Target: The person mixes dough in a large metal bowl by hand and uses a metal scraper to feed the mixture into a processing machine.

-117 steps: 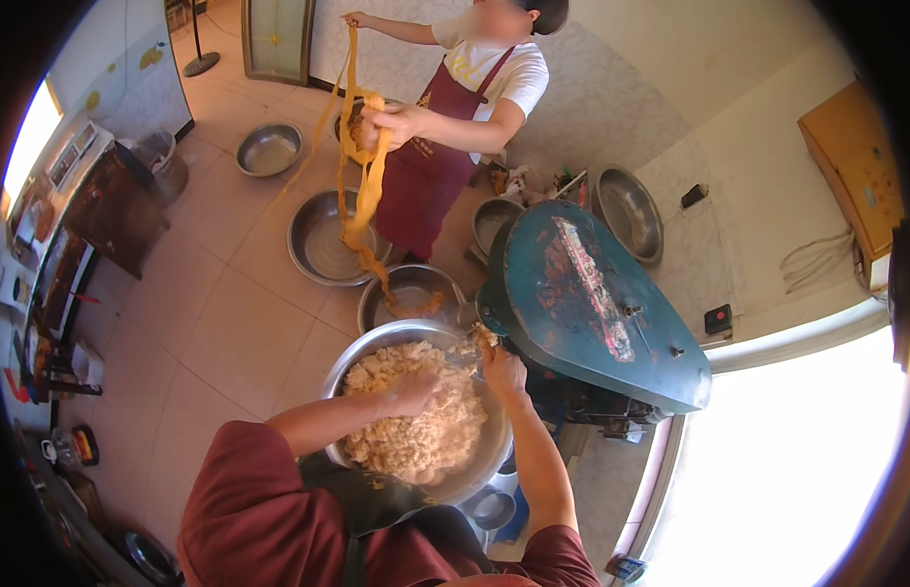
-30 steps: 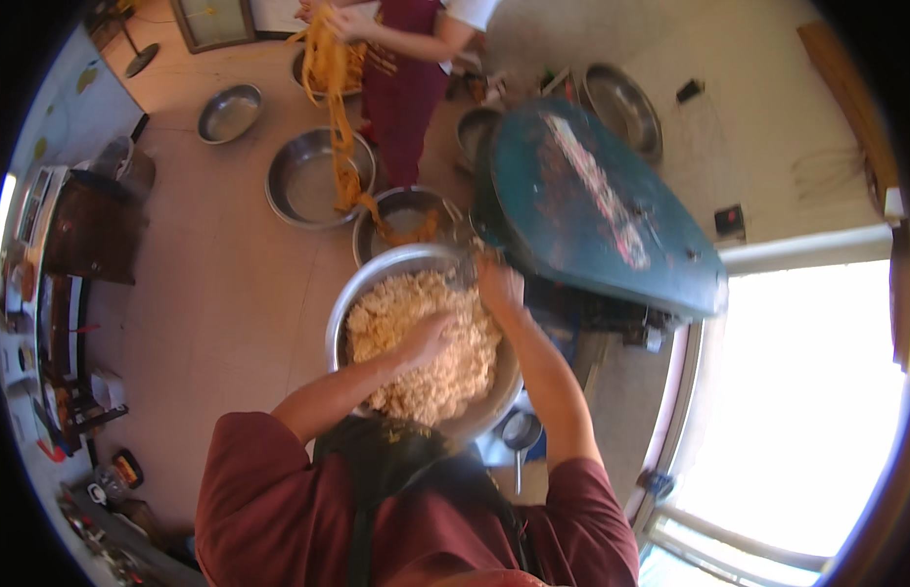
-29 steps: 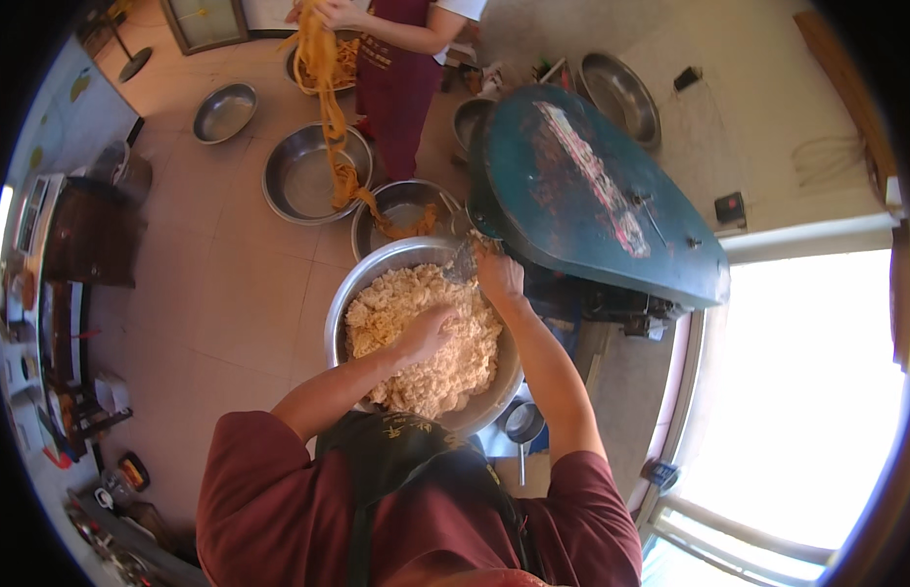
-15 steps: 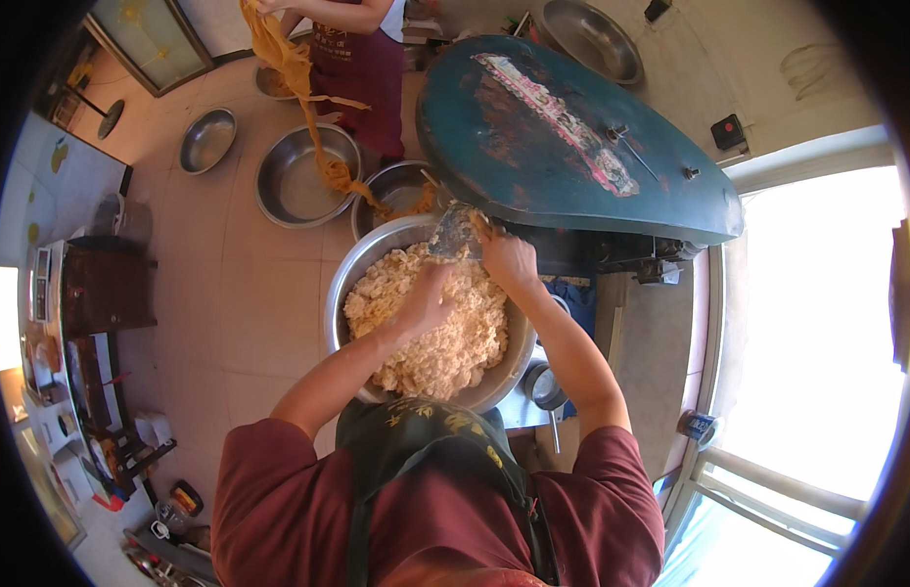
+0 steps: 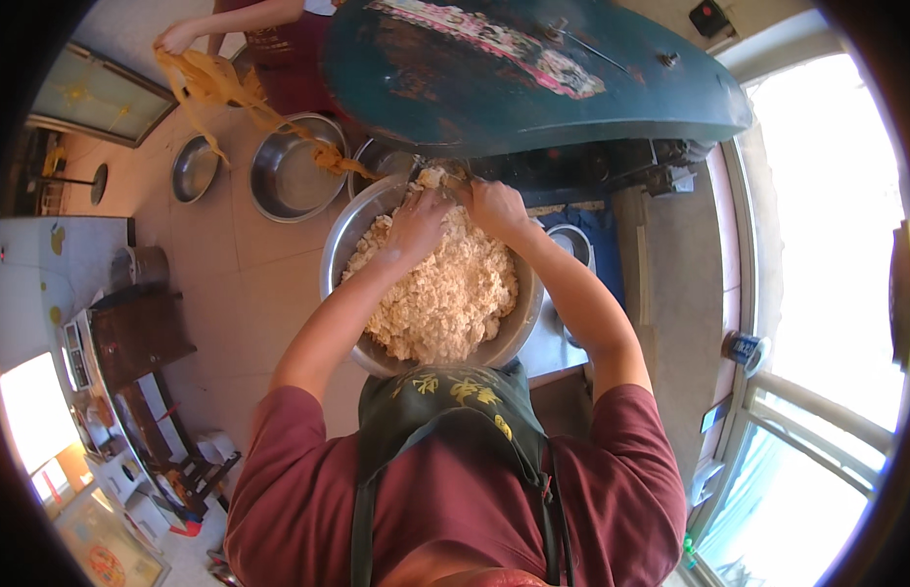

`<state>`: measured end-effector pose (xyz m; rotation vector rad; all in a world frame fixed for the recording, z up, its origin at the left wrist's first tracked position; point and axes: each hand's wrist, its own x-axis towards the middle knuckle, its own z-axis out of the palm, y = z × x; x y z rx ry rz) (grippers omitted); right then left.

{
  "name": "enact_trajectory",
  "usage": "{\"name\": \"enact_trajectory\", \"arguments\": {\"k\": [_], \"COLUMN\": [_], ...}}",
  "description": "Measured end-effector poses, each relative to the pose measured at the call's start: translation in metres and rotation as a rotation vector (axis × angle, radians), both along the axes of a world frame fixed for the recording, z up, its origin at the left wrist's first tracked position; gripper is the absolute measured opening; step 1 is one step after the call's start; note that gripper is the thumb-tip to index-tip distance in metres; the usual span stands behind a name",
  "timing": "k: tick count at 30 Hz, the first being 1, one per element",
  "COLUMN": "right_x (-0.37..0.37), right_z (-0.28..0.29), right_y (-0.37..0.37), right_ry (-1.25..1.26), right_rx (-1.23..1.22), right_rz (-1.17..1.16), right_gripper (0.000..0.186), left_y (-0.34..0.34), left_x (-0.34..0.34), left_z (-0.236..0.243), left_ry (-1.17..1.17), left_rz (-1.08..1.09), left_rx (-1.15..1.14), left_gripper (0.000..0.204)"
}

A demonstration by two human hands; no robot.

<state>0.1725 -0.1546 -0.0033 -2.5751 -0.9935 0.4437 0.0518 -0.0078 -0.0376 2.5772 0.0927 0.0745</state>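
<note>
A large metal basin (image 5: 340, 252) stands in front of me, heaped with crumbly, pale dough (image 5: 445, 293). My right hand (image 5: 496, 209) is closed at the far rim on a flat scraper (image 5: 457, 168), mostly hidden now by the hands and dough. A dough clump (image 5: 432, 177) sits at the scraper, just beyond my left fingertips. My left hand (image 5: 420, 227) lies over the far side of the heap, back upward and fingers reaching toward that clump. Past the rim, a big green machine housing (image 5: 455, 83) overhangs my hands.
Beyond the basin, a person (image 5: 284, 44) in a maroon apron holds long orange-yellow strips (image 5: 220, 83) trailing toward metal bowls. One bowl (image 5: 296, 176) stands on the floor, a smaller bowl (image 5: 195, 168) left of it. A pot (image 5: 570, 240) stands right of my basin.
Both hands have come together at the basin's far rim; the left moved forward to the scraper. The view has shifted forward under the machine. The other person's strips are spread farther left.
</note>
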Motion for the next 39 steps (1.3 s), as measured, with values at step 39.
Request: {"name": "enact_trajectory", "arguments": {"k": [39], "right_x": [-0.117], "right_z": [-0.037], "right_y": [-0.101], "right_ry": [0.240], "right_rx": [0.131], "right_rz": [-0.163], "right_gripper": [0.030], "left_y": [-0.027], "left_x": [-0.040], "left_z": [-0.045], "left_ry": [0.315], "left_rz": [0.006], "left_rx": [-0.327], "left_gripper": [0.044]}}
